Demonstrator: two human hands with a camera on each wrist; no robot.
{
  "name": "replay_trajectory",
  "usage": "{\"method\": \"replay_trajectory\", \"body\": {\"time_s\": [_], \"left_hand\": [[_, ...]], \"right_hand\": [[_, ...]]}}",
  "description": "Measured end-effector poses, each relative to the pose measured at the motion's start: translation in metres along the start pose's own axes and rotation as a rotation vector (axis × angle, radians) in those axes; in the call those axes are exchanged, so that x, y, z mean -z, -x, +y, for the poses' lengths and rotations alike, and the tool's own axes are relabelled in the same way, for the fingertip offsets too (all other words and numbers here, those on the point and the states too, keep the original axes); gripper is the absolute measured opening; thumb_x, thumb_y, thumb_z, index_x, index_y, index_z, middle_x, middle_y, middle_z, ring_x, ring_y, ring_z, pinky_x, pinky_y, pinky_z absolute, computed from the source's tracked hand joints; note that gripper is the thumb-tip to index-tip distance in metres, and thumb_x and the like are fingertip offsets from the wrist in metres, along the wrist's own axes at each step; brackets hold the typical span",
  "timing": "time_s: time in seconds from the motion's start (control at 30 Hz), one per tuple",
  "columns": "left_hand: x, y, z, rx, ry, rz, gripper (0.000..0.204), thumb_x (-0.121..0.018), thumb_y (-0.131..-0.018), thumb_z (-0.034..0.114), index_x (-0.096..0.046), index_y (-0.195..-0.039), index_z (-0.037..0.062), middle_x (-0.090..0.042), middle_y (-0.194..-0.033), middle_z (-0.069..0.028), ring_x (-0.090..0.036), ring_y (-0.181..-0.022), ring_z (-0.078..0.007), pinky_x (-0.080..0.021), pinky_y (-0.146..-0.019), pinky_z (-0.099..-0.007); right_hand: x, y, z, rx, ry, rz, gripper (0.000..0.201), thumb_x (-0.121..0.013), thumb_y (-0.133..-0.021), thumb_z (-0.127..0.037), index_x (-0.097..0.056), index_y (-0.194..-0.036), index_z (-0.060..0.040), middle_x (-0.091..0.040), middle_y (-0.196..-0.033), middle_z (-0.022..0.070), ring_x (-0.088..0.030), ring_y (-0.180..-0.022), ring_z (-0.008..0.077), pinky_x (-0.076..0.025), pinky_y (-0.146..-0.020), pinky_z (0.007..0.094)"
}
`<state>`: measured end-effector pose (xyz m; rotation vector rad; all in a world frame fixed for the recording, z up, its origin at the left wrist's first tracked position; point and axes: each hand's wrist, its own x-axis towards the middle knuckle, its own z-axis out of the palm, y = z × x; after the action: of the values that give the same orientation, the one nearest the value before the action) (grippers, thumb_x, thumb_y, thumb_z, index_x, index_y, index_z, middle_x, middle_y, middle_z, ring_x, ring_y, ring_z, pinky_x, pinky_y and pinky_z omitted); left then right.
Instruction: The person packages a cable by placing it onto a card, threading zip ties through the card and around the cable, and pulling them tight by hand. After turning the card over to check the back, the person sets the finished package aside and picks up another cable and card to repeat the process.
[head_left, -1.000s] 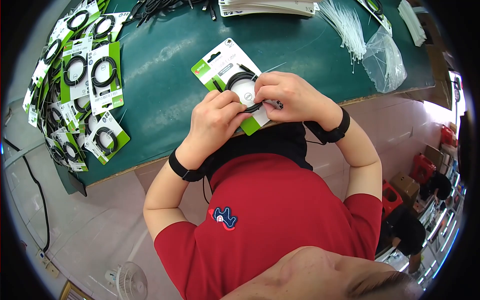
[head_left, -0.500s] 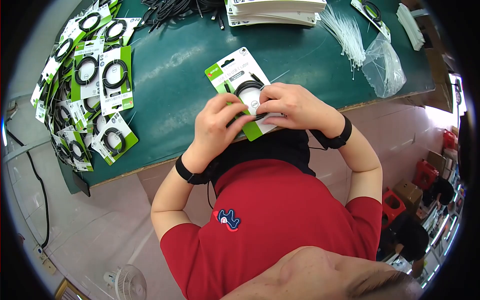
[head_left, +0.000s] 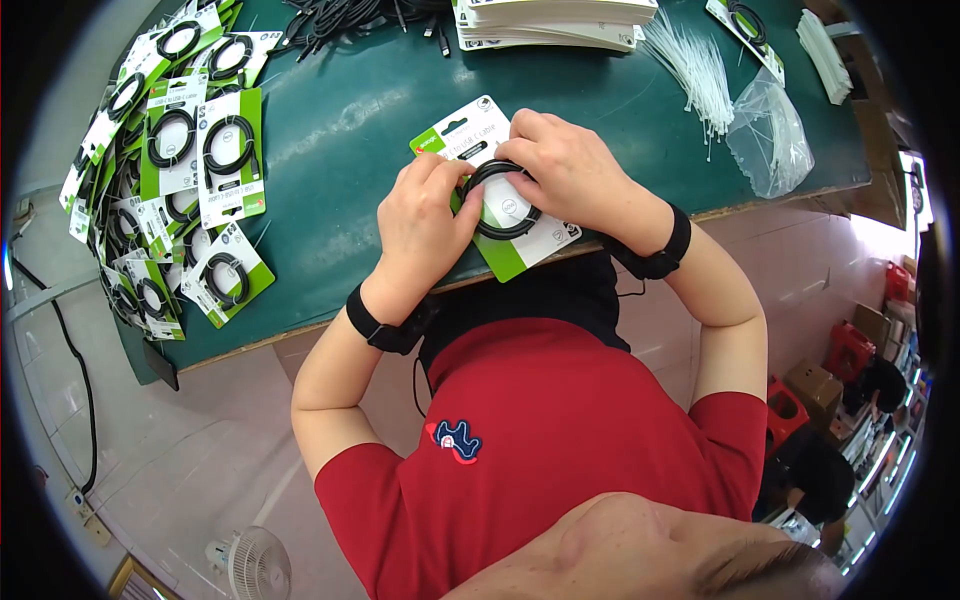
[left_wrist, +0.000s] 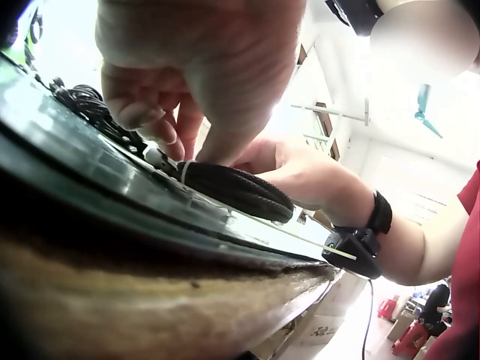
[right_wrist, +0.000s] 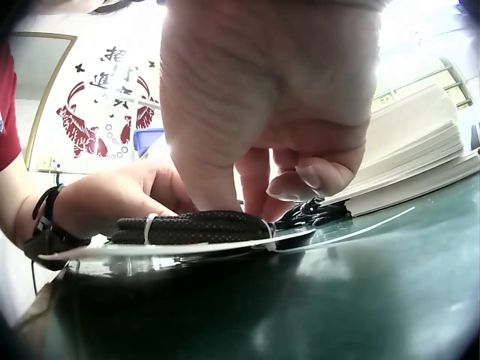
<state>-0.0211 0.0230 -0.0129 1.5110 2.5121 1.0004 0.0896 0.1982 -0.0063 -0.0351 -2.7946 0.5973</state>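
A black cable coil (head_left: 505, 234) lies on a white and green printed card (head_left: 508, 264) at the front edge of the table. My left hand (head_left: 422, 218) pinches the coil's upper left side between thumb and fingers. At the upper right of the coil, my right hand (head_left: 568, 172) pinches it, the thumb reaching inside the loop. White ties bind the braided coil (right_wrist: 199, 228) to the card in the right wrist view. A long tie tail (right_wrist: 360, 231) sticks out over the table there. Both cable ends are hidden by the hands in the head view.
Carded cables (head_left: 232, 155) are heaped at the table's left. Loose black cables (head_left: 365, 14) and a stack of cards (head_left: 555, 25) sit at the back. White cable ties (head_left: 690, 70), a clear plastic bag (head_left: 775, 140) and another carded cable (head_left: 748, 32) lie on the right.
Both hands have moved from the lower part of the coil up to its top, uncovering the lower loop. The card stays at the table edge.
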Motion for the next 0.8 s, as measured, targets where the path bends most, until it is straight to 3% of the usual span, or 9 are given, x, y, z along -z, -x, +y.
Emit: {"method": "replay_trajectory", "body": {"time_s": [0.37, 0.57, 0.67, 0.8], "left_hand": [[-0.001, 0.005, -0.01, -0.053, 0.028, -0.034, 0.018, -0.078, -0.075, 0.013, -0.07, -0.091, 0.0088, -0.064, -0.089, -0.005, -0.064, -0.083, -0.026, -0.052, -0.065, -0.0372], [0.008, 0.004, -0.003, -0.077, 0.011, -0.006, 0.021, -0.08, -0.074, 0.014, -0.07, -0.092, 0.0078, -0.064, -0.095, -0.0049, -0.064, -0.085, -0.0257, -0.053, -0.067, -0.0364], [0.021, 0.004, -0.003, -0.3, 0.148, -0.078, 0.026, -0.082, -0.071, 0.017, -0.069, -0.091, 0.0067, -0.064, -0.102, -0.0053, -0.063, -0.087, -0.0258, -0.054, -0.071, -0.0359], [0.025, 0.008, -0.011, -0.362, 0.191, -0.223, 0.03, -0.084, -0.068, 0.017, -0.068, -0.09, 0.0061, -0.064, -0.107, -0.0055, -0.063, -0.09, -0.0262, -0.055, -0.073, -0.0358]], "right_hand": [[-0.008, -0.002, 0.001, 0.118, -0.035, -0.004, 0.015, -0.07, -0.077, -0.005, -0.066, -0.092, -0.0034, -0.057, -0.093, 0.0085, -0.061, -0.088, 0.0267, -0.053, -0.071, 0.0383], [-0.002, -0.001, 0.006, 0.094, -0.158, -0.014, 0.017, -0.071, -0.078, -0.006, -0.067, -0.094, -0.0037, -0.059, -0.094, 0.0085, -0.061, -0.087, 0.0275, -0.052, -0.071, 0.0383], [0.004, 0.003, 0.005, 0.071, -0.193, -0.017, 0.019, -0.072, -0.078, -0.007, -0.068, -0.096, -0.0042, -0.06, -0.096, 0.008, -0.061, -0.086, 0.0274, -0.052, -0.072, 0.0385], [0.021, 0.012, 0.009, 0.242, -0.32, -0.084, 0.021, -0.075, -0.077, -0.01, -0.068, -0.097, -0.0054, -0.062, -0.099, 0.0065, -0.062, -0.088, 0.0265, -0.052, -0.073, 0.0385]]}}
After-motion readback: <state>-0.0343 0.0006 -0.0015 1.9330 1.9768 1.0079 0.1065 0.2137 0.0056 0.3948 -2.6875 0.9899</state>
